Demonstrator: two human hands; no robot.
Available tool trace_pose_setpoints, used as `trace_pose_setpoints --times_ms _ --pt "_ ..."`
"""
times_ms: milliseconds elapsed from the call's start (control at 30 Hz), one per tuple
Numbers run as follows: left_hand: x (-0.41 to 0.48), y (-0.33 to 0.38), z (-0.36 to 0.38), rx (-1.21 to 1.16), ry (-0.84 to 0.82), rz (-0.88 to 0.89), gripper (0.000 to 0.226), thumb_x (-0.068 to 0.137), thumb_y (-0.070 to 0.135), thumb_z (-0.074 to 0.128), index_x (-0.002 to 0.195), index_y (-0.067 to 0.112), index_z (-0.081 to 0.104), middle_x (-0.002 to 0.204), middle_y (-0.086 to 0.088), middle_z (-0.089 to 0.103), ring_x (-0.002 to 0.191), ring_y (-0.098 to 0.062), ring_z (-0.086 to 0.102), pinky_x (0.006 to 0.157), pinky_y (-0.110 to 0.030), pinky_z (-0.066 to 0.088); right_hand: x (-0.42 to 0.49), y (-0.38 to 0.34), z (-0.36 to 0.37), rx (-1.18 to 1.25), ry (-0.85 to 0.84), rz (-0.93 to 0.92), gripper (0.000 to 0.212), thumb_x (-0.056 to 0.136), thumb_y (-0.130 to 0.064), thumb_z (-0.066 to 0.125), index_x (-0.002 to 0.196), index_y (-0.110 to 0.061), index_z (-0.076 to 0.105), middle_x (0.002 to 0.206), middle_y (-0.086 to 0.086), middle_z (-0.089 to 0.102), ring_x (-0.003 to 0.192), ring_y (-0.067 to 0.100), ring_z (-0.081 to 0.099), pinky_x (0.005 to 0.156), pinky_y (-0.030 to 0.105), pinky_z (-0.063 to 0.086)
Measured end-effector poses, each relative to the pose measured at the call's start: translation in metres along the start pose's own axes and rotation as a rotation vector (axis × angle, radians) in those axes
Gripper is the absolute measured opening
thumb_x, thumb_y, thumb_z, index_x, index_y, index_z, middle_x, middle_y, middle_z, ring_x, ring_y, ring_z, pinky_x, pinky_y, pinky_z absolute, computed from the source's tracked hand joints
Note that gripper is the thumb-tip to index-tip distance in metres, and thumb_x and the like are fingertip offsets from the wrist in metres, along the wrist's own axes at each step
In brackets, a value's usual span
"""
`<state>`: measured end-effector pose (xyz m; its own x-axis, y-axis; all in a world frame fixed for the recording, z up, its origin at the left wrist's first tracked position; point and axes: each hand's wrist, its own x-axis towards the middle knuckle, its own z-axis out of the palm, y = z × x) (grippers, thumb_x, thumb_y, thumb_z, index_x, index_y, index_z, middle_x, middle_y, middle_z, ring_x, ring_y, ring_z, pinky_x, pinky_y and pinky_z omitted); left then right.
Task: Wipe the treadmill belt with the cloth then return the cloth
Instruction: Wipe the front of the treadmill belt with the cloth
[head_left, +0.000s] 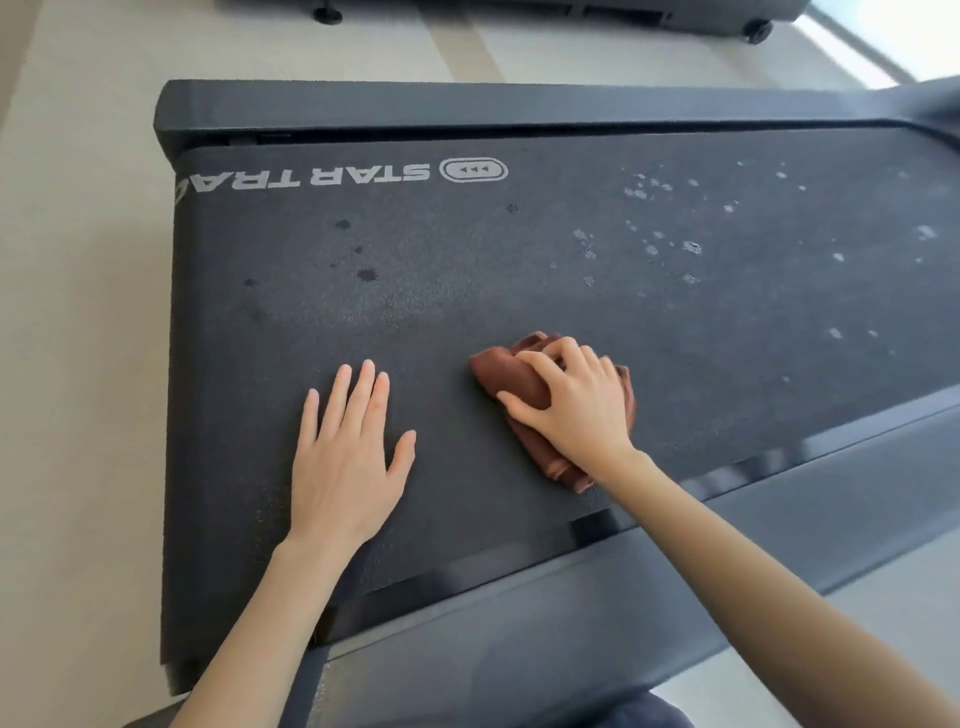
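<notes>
Now the right hand (576, 410) grips the bunched brown cloth (511, 376), pressed on the treadmill belt (467, 301) near its six-o'clock edge. At nine o'clock of the cloth the left hand (348, 462) lies flat on the belt, fingers straight.

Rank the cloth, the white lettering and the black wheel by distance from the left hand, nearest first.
1. Cloth, right of the left hand.
2. White lettering, across the belt.
3. Black wheel, beyond the treadmill, upper right.
</notes>
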<state>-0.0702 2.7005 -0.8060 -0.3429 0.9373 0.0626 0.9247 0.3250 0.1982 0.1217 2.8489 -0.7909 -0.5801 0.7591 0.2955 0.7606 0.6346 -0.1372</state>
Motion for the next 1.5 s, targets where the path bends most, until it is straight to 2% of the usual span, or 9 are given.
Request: trace_pose_setpoints --times_ms 167,300,500,667,767,933,1067,1367,1500 --pt "0.002 0.003 -0.001 -0.015 -0.001 0.053 0.059 0.096 0.044 0.024 0.144 0.01 0.031 0.152 -0.005 0.027 0.142 -0.026 0.017 0.113 -0.053 0.016 -0.033 0.112 -0.032 -0.146 0.041 0.523 0.044 0.082 -0.055 0.059 0.114 -0.025 0.064 0.109 0.009 0.055 0.104 0.034 0.049 0.087 0.042 0.037" --pt "0.014 0.022 0.004 -0.034 -0.018 0.18 0.056 0.094 0.039 0.029 0.143 0.012 0.033 0.152 -0.002 0.027 0.143 -0.022 0.017 0.113 -0.053 0.013 -0.021 0.102 -0.027 -0.187 0.077 0.863 0.052 0.086 -0.057 0.05 0.119 -0.018 0.059 0.118 0.016 0.05 0.109 0.038 0.045 0.09 0.045 0.033" --pt "0.024 0.043 0.009 -0.044 -0.022 0.212 0.056 0.093 0.036 0.042 0.143 0.011 0.034 0.152 -0.002 0.028 0.143 -0.021 0.015 0.113 -0.055 0.011 -0.036 0.003 -0.009 -0.132 0.018 0.449 0.047 0.084 -0.057 0.052 0.117 -0.023 0.06 0.112 0.011 0.053 0.099 0.033 0.048 0.085 0.043 0.036" --pt "0.025 0.05 0.009 -0.03 -0.007 0.209 0.061 0.088 0.04 0.033 0.14 0.008 0.04 0.15 -0.006 0.034 0.141 -0.025 0.022 0.11 -0.058 0.016 -0.038 0.02 -0.015 -0.091 -0.036 0.191 0.047 0.081 -0.062 0.052 0.113 -0.029 0.061 0.106 0.002 0.054 0.095 0.027 0.048 0.077 0.038 0.036" --pt "0.034 0.065 0.014 -0.029 -0.011 0.276 0.064 0.088 0.044 0.026 0.139 0.007 0.041 0.149 -0.005 0.035 0.14 -0.025 0.024 0.109 -0.059 0.017 -0.037 0.074 -0.022 -0.111 -0.017 0.269 0.046 0.079 -0.062 0.054 0.111 -0.03 0.062 0.105 0.001 0.054 0.097 0.027 0.047 0.077 0.038 0.037" --pt "0.05 0.104 0.022 -0.035 -0.039 0.392 0.065 0.088 0.045 0.02 0.138 0.008 0.042 0.148 -0.003 0.036 0.14 -0.024 0.024 0.11 -0.059 0.019 -0.042 0.209 -0.048 -0.186 0.038 0.722 0.049 0.081 -0.063 0.052 0.117 -0.03 0.059 0.115 0.009 0.051 0.11 0.034 0.043 0.089 0.044 0.036" --pt "0.056 0.123 0.026 -0.022 -0.05 0.39 0.065 0.088 0.046 0.022 0.138 0.009 0.042 0.149 -0.002 0.035 0.141 -0.025 0.024 0.109 -0.061 0.017 -0.017 0.233 -0.048 -0.163 0.053 0.913 0.056 0.085 -0.062 0.047 0.12 -0.019 0.056 0.12 0.016 0.05 0.112 0.038 0.045 0.092 0.047 0.037" --pt "0.085 0.156 0.034 0.004 -0.062 0.343 0.066 0.087 0.048 0.022 0.14 0.013 0.04 0.15 0.001 0.032 0.142 -0.019 0.02 0.111 -0.059 0.015 0.023 0.138 -0.006 -0.074 0.01 0.196 0.048 0.084 -0.061 0.049 0.114 -0.025 0.06 0.107 0.006 0.053 0.096 0.027 0.05 0.077 0.037 0.038" --pt "0.096 0.168 0.038 0.006 -0.063 0.3 0.066 0.088 0.049 0.018 0.143 0.016 0.034 0.153 0.004 0.025 0.143 -0.016 0.014 0.113 -0.056 0.01 0.034 0.214 -0.017 -0.068 0.007 0.218 0.048 0.082 -0.062 0.052 0.114 -0.027 0.061 0.109 0.006 0.053 0.1 0.03 0.05 0.08 0.039 0.04"
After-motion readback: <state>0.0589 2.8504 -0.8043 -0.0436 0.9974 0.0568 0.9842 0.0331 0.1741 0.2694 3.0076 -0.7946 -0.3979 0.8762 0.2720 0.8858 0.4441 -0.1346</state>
